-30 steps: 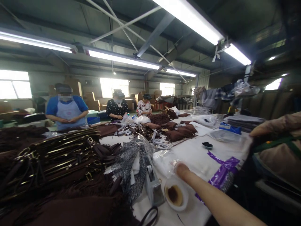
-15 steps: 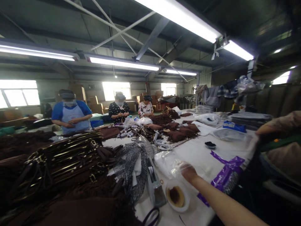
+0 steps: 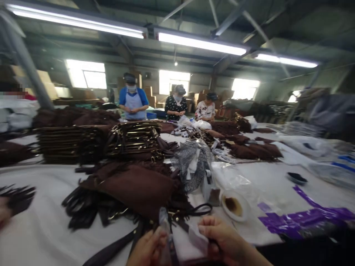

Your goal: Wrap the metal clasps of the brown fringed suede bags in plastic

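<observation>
Right hand (image 3: pixel 226 236) is back from its reach! A moment ago that arm stretched out to the crumpled clear plastic bag (image 3: pixel 231 173); now thumb and fingers are pinched together on a whitish slip (image 3: pixel 197 236), and the left hand (image 3: pixel 146 247) is in view, clamped on a clear plastic strip (image 3: pixel 164 220) just beside a dark strap (image 3: pixel 173 244). So the handling, I'd judge, has become two-handed, slip and strip side by side at the near edge.

Biggest first across the white-covered worktop (image 3: pixel 36 229): a brown fringed handbag (image 3: pixel 135 188) just beyond the hands. Over to the right, the glossy purple packet (image 3: pixel 307 220) (what it holds, I can't tell from here). The clear plastic bag lies limp behind the tape roll (image 3: pixel 240 212), nothing distinct inside. And smallest, well apart, a little dish (image 3: pixel 295 181) holding something black, too blurred to name.
</observation>
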